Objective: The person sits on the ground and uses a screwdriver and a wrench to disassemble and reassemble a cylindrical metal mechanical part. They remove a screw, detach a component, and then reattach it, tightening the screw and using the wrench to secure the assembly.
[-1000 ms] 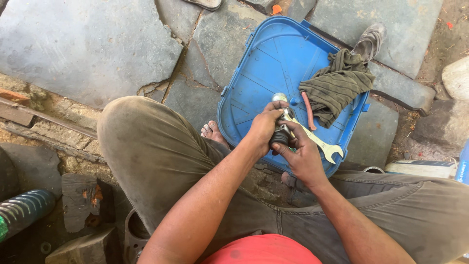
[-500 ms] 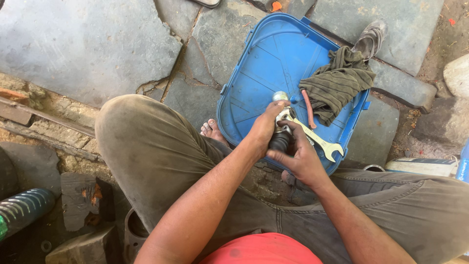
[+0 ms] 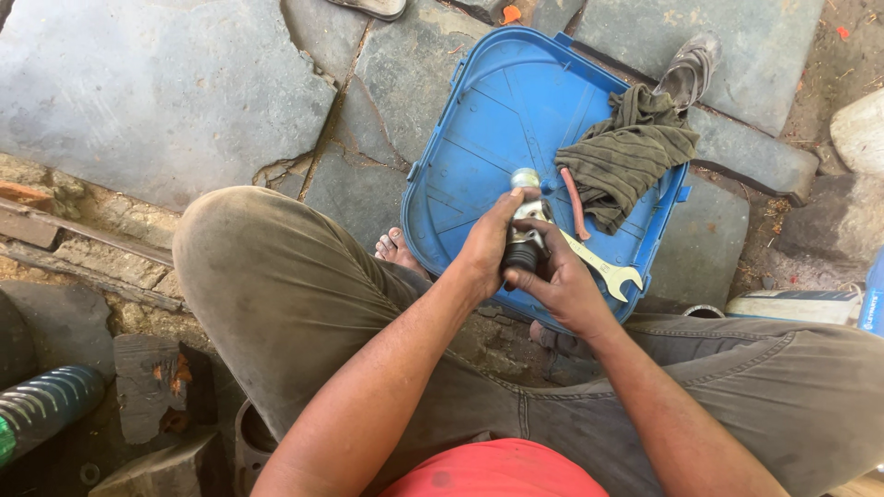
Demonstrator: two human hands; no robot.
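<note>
rough grey stone slab floor with cracked joints, person sitting low over it, knees in dusty olive trousers spread to either side. landmark: blue plastic tray lying flat on the slabs between the knees. both hands work just above the tray's near edge. left hand wraps a small cylindrical metal part, dark body, silvery rounded cap at the far end; fingers curled tight around it, thumb pressed on the side. right hand sits just beside the left, touching the same part from the near right side, fingers bent and pinching its lower dark end; exact fingertip contact hidden behind the part. open-ended spanner lies on the tray's near right corner, jaw end pointing to the tray rim, its other end hidden under the right hand. olive rag bunched on the tray's right side, spilling over the rim. thin reddish strip lies in the tray just left of the rag. bare toes show at the tray's near left edge. worn grey shoe sits beyond the tray's far right corner.
</note>
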